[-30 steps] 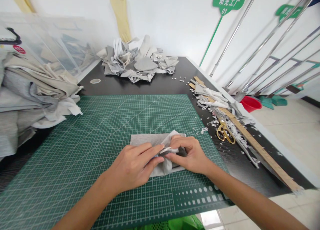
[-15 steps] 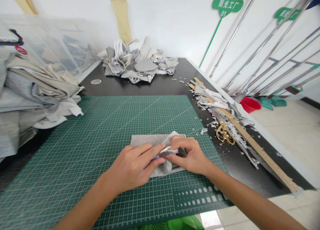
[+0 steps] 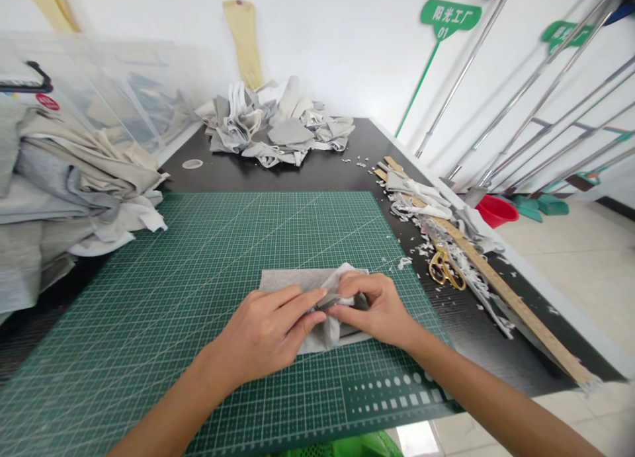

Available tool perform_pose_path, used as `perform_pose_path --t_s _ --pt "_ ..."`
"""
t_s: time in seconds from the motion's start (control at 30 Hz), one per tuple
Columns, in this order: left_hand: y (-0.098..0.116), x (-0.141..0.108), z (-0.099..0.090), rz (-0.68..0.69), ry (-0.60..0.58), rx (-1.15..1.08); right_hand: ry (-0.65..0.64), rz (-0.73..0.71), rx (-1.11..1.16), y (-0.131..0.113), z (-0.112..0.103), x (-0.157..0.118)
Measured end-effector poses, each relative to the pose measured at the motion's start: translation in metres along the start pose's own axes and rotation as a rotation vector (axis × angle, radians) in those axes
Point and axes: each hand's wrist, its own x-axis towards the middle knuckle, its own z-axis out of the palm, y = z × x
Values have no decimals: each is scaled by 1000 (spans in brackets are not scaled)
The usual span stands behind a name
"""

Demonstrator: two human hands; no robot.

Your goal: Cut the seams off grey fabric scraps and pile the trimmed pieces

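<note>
While both hands close on the same spot, here's the state. Your left hand (image 3: 265, 331) lies across the near side of the grey fabric piece (image 3: 282, 280), fingers pressed together. Your right hand (image 3: 378, 309) comes in from the opposite side, fingers curled, pinching a raised white fold (image 3: 342, 276) against the left fingertips. Between the two hands sits a dark item (image 3: 362, 303), mostly hidden, so you can't tell from this view what it is.

The fabric lies flat on the green cutting mat (image 3: 149, 298), in its near half, right of centre. The mat sits on a black bench (image 3: 342, 169). To your right, gold-handled scissors (image 3: 445, 269) rest on the bench among white scraps (image 3: 421, 249), just beside a long wooden ruler (image 3: 526, 313). A heap of grey and white fabric pieces (image 3: 270, 133) lies beyond the mat. To your left, a stack of folded grey and beige cloth (image 3: 64, 179) sits in front of a transparent plastic bin (image 3: 114, 93). Past the bench, on the floor, stands a red basin (image 3: 496, 211).
</note>
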Motion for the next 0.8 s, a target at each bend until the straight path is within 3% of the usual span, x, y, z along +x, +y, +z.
perform_pose_path --t_s 0.8 --pt "-1 1 5 -16 28 -33 2 25 30 -1 1 0"
